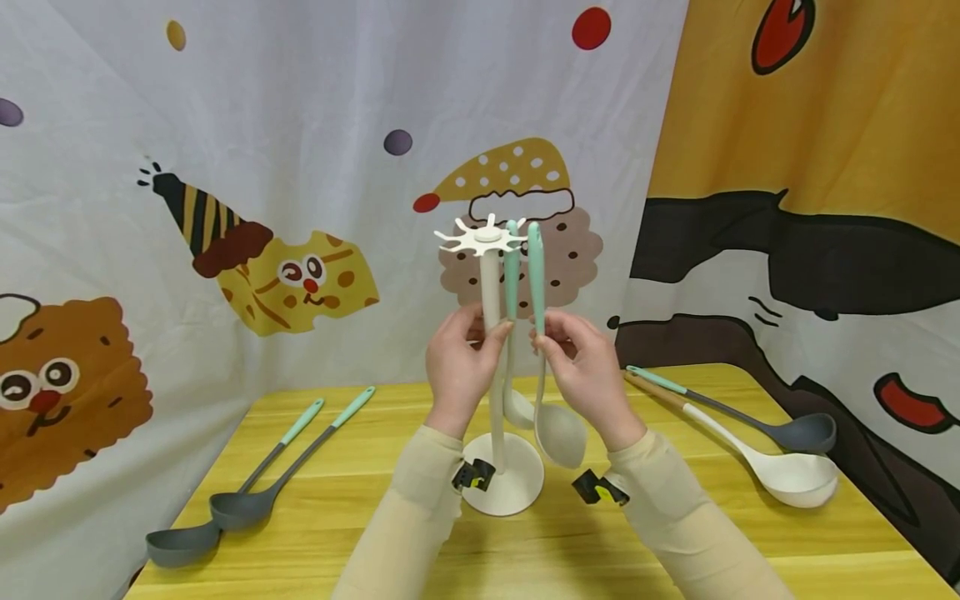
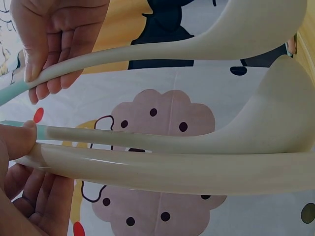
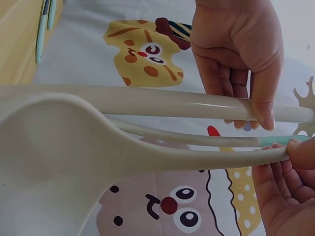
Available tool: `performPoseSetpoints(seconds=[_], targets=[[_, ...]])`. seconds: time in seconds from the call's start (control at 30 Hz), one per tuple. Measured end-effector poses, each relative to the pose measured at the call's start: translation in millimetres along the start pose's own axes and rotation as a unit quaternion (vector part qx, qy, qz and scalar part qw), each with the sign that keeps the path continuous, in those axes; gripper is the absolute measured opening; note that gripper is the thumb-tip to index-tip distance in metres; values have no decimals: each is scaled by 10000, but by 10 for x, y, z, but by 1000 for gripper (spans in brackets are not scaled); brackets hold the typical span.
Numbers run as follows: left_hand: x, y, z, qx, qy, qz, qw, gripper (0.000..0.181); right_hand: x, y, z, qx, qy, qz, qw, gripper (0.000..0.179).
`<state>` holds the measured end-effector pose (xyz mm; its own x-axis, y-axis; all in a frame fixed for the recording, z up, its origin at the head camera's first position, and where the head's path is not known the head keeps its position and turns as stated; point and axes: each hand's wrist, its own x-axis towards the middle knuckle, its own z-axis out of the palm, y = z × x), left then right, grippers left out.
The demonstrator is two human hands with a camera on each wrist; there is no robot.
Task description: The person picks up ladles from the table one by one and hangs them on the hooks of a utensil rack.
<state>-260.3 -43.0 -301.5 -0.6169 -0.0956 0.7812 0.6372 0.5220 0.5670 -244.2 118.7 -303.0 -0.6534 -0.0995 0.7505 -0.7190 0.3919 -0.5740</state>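
Stand pole (image 1: 490, 283) clasped by left hand (image 1: 457, 360); right hand (image 1: 587, 367) pinches mint-handled ladle (image 1: 561, 436); second ladle (image 1: 519, 410) beside pole.

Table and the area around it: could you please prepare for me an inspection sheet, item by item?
Surface: yellow wood-grain table.
Job's things: white stand, upright, star-shaped hook top; front utensil and rear utensil, mint handles up. Whether the rear one is hooked is unclear.
Clutter: two grey ladles on the table's left side; dark grey ladle and white ladle on its right.
Grippers: bare hands. Left hand grips the stand's pole; thumb contact with the rear utensil is unclear. Right hand pinches the front utensil below its handle top.
Cables: nothing seen.
Surroundings: cloth backdrop with cartoon prints.
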Motion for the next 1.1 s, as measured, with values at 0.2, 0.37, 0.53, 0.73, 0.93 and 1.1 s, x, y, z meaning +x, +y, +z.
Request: performPoseSetpoints(seconds=[0.2, 0.37, 0.53, 0.73, 0.93, 1.1], targets=[[0, -9, 4, -26, 20, 35, 10000, 26, -19, -17, 37, -33, -53, 44, 10000, 20], [-1, -3, 3, -37, 16, 17, 10000, 26, -30, -23, 66, 12, -86, 46, 10000, 19], [1, -6, 5, -62, 27, 25, 10000, 26, -39, -33, 86, 18, -107, 51, 9999, 19], [3, -14, 15, -67, 1, -21, 10000, 25, -37, -36, 102, 61, -116, 89, 9999, 19], [-3, -9, 13, -74, -14, -91, 9999, 25, -34, -12, 122, 125, -110, 93, 9998, 20], [-6, -7, 10, -107, -15, -96, 9999, 25, -33, 5, 134, 97, -119, 87, 9998, 19]])
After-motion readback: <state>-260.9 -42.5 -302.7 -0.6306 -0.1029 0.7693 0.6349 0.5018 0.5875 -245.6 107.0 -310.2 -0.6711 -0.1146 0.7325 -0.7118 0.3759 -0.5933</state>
